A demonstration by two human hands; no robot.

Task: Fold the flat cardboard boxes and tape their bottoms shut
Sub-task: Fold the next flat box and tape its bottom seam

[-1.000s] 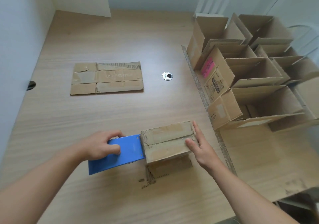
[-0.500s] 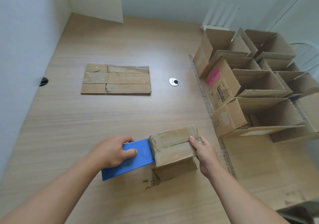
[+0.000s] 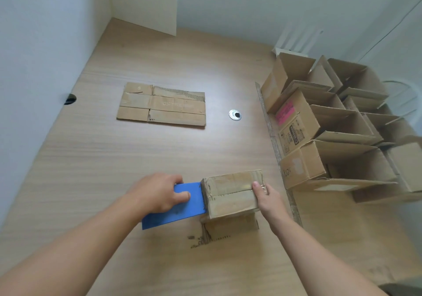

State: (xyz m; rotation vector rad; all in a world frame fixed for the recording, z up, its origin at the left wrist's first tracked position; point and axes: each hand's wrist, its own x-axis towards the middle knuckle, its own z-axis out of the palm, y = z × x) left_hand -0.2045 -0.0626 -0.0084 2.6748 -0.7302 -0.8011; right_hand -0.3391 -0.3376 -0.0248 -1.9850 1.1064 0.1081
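A small cardboard box [image 3: 230, 195] stands upside down near the table's front edge, its bottom flaps folded shut on top. My left hand [image 3: 159, 193] grips a blue tape dispenser [image 3: 180, 206], whose front end presses against the box's left edge. My right hand [image 3: 266, 196] rests on the box's right side, thumb on the closed flaps along the seam. A flat, unfolded cardboard box [image 3: 162, 105] lies farther back on the table, left of centre.
Several folded open boxes [image 3: 319, 133] are packed together along the right side of the wooden table [image 3: 114, 158]. A round metal cable grommet [image 3: 235, 115] sits mid-table. White walls close in on the left and back.
My right hand slid from the top of the box to its right edge. The dispenser stays against the left edge. The view has tilted up a little.
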